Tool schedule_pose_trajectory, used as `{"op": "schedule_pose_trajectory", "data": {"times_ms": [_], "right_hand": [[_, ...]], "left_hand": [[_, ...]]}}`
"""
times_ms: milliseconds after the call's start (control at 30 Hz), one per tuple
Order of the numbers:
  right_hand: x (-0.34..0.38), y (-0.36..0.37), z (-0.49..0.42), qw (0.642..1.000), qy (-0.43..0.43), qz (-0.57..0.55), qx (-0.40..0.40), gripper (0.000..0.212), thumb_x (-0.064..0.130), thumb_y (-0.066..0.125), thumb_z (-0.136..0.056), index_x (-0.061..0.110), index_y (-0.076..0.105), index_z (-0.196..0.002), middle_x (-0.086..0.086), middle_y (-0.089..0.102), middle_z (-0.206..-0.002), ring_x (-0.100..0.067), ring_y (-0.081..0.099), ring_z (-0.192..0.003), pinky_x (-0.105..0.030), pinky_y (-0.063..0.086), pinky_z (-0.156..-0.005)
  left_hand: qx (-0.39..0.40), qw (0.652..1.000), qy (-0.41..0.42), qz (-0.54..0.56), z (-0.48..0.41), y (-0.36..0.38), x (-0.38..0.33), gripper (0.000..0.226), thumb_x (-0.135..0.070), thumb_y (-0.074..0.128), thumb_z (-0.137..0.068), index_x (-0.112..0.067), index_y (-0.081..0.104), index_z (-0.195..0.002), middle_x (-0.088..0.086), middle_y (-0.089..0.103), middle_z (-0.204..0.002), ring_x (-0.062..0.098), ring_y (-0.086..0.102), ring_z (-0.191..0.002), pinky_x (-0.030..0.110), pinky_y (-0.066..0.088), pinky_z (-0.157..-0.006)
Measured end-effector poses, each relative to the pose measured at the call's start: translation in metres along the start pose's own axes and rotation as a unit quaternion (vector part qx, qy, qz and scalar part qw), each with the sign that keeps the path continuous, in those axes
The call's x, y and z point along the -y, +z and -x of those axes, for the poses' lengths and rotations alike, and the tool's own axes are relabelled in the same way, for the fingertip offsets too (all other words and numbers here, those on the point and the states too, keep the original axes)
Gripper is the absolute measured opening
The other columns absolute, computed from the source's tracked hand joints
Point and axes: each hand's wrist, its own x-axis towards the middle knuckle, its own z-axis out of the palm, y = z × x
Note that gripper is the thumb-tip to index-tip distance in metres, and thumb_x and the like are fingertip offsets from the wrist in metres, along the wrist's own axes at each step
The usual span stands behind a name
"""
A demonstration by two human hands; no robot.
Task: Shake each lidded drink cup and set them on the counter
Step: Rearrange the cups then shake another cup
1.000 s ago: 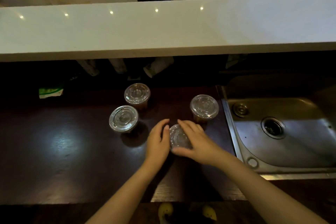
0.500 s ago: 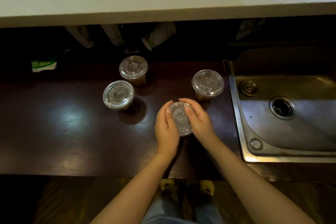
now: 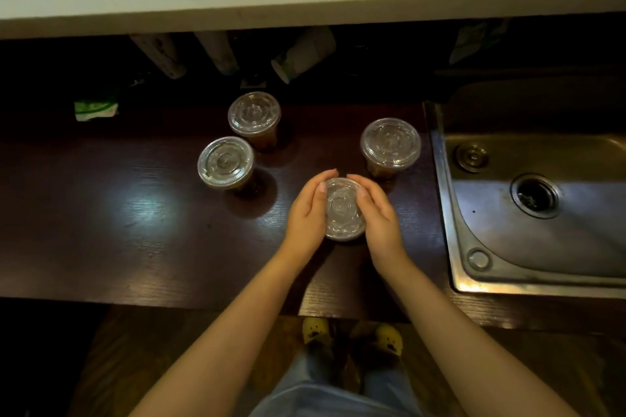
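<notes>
held cup (image 3: 343,210) on counter (image 3: 135,220) | three cups (image 3: 225,162) behind | sink (image 3: 542,213) right

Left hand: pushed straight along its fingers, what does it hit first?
Probably the fingertips of the right hand, just across a small gap behind the held cup; depth unclear.

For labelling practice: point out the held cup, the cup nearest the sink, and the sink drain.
Held cup (image 3: 343,210), head view, lid centre.
Cup nearest the sink (image 3: 390,142), head view, lid centre.
Sink drain (image 3: 535,195), head view, dark opening.
</notes>
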Motion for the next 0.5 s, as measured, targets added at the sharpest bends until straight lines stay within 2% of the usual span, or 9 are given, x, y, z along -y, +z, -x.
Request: {"op": "schedule_pose_trajectory", "data": {"times_ms": [133, 200, 267, 333, 400, 467, 500], "right_hand": [[-0.002, -0.009, 0.015, 0.999, 0.005, -0.033, -0.029, 0.024, 0.010, 0.043, -0.097, 0.016, 0.054, -0.117, 0.003, 0.062, -0.109, 0.002, 0.062, -0.093, -0.014, 0.050, -0.077], [-0.003, -0.011, 0.024, 0.999, 0.002, -0.037, -0.033, 0.026, 0.009, 0.043, -0.097, 0.015, 0.050, -0.121, 0.002, 0.061, -0.112, 0.002, 0.061, -0.095, -0.014, 0.050, -0.079], [-0.004, -0.012, 0.032, 0.999, 0.000, -0.025, -0.035, 0.028, 0.009, 0.043, -0.097, 0.020, 0.048, -0.121, 0.004, 0.059, -0.115, 0.003, 0.059, -0.098, -0.016, 0.049, -0.083], [-0.007, -0.010, 0.039, 0.999, -0.001, 0.004, -0.041, 0.031, 0.011, 0.045, -0.097, 0.025, 0.044, -0.124, 0.004, 0.056, -0.120, 0.003, 0.056, -0.105, -0.018, 0.048, -0.088], [-0.011, -0.009, 0.044, 0.996, -0.004, 0.078, -0.048, 0.037, 0.021, 0.048, -0.095, 0.030, 0.039, -0.131, 0.003, 0.051, -0.129, -0.004, 0.051, -0.117, -0.026, 0.046, -0.098], [-0.011, -0.012, 0.045, 0.987, -0.015, 0.155, -0.038, 0.045, 0.028, 0.047, -0.095, 0.031, 0.033, -0.137, 0.006, 0.043, -0.138, -0.006, 0.044, -0.125, -0.031, 0.040, -0.105], [-0.008, -0.015, 0.043, 0.981, -0.026, 0.189, -0.027, 0.047, 0.030, 0.045, -0.096, 0.031, 0.030, -0.140, 0.009, 0.039, -0.140, -0.004, 0.039, -0.128, -0.029, 0.036, -0.108]], "left_hand": [[0.067, 0.997, -0.008, -0.034, -0.014, -0.007, 0.001, 0.026, -0.035, 0.042, -0.093, -0.041, 0.056, -0.114, -0.004, 0.061, -0.122, 0.015, 0.057, -0.117, 0.040, 0.045, -0.102], [0.077, 0.993, 0.003, -0.087, -0.021, -0.009, 0.002, 0.026, -0.044, 0.041, -0.090, -0.046, 0.061, -0.106, -0.002, 0.064, -0.116, 0.020, 0.059, -0.113, 0.048, 0.045, -0.100], [0.093, 0.987, 0.019, -0.132, -0.028, -0.010, -0.001, 0.024, -0.042, 0.042, -0.091, -0.046, 0.062, -0.102, -0.007, 0.065, -0.109, 0.019, 0.059, -0.110, 0.049, 0.045, -0.099], [0.117, 0.976, 0.049, -0.177, -0.035, -0.011, -0.007, 0.022, -0.033, 0.047, -0.093, -0.034, 0.065, -0.106, -0.013, 0.061, -0.106, 0.013, 0.056, -0.110, 0.043, 0.044, -0.100], [0.118, 0.962, 0.086, -0.230, -0.041, -0.012, -0.015, 0.024, -0.025, 0.051, -0.094, -0.018, 0.067, -0.109, -0.010, 0.061, -0.105, 0.010, 0.054, -0.108, 0.039, 0.043, -0.100], [0.071, 0.948, 0.127, -0.282, -0.041, -0.012, -0.022, 0.031, -0.029, 0.049, -0.092, -0.012, 0.068, -0.109, -0.002, 0.066, -0.106, 0.012, 0.056, -0.106, 0.035, 0.044, -0.096], [0.033, 0.940, 0.149, -0.306, -0.038, -0.014, -0.023, 0.035, -0.032, 0.046, -0.092, -0.011, 0.068, -0.110, 0.001, 0.067, -0.108, 0.013, 0.057, -0.106, 0.032, 0.045, -0.095]]}}
